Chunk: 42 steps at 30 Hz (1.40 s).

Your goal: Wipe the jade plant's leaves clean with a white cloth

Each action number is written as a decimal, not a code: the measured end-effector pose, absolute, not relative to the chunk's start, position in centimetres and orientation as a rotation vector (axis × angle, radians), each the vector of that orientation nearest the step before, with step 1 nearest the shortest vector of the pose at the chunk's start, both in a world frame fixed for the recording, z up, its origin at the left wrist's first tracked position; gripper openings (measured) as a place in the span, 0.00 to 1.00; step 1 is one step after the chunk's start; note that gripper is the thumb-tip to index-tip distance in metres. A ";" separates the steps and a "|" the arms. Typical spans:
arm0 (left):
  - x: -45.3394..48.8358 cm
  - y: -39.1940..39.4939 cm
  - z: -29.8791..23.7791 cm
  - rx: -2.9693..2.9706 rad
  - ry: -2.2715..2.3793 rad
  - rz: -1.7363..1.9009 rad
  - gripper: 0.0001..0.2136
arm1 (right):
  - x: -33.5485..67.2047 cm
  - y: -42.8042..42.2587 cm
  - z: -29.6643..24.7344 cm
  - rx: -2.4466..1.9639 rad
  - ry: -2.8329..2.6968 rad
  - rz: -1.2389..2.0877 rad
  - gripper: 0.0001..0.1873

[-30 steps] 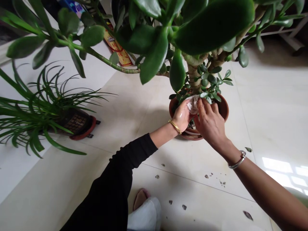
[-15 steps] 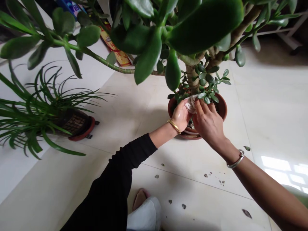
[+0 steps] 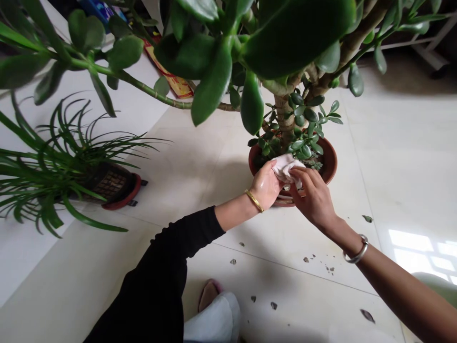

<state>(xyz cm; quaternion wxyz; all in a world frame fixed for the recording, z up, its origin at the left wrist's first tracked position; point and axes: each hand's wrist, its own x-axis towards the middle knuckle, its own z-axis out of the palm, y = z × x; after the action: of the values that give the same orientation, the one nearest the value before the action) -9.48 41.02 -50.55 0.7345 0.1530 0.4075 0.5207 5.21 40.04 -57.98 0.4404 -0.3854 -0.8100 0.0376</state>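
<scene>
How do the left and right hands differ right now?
The left hand wears a gold bangle, while the right hand has a looser silver bangle further up its arm. The left arm has a black sleeve; the right forearm is bare. The left hand wraps the cloth from the left; the right fingers press from the right. Both hands grip the same white cloth above the terracotta pot.
</scene>
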 end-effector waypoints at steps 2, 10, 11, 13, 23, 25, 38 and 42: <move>-9.5 40.3 -51.0 0.321 0.889 1.114 0.20 | 5.7 39.5 -58.6 -0.918 -1.953 0.151 0.18; -8.2 40.5 -51.2 0.211 0.890 1.111 0.17 | 7.3 40.3 -59.4 -1.099 -1.751 0.292 0.25; -8.0 40.7 -51.2 0.211 0.882 1.116 0.16 | 7.3 40.7 -59.4 -1.110 -1.773 0.280 0.26; -7.7 41.2 -51.3 0.224 0.855 1.124 0.16 | 7.2 41.5 -59.4 -1.114 -1.838 0.233 0.27; -7.7 42.9 -52.3 0.347 0.921 1.132 0.11 | 7.4 41.8 -60.1 -1.182 -1.973 0.121 0.27; -7.9 43.3 -52.4 0.382 0.932 1.111 0.11 | 7.5 41.7 -60.2 -1.188 -2.001 0.081 0.28; -8.3 44.9 -53.6 0.436 0.936 1.077 0.10 | 6.2 43.6 -59.2 -1.284 -2.025 0.048 0.28; -8.3 45.1 -53.8 0.419 0.949 1.080 0.11 | 6.3 43.2 -59.5 -1.256 -2.073 0.065 0.30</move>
<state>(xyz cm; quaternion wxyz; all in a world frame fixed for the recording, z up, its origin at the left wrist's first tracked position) -8.31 45.11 -53.76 0.7324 0.1904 0.4315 0.4911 6.30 43.21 -59.51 0.3508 -0.4851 -0.8006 0.0250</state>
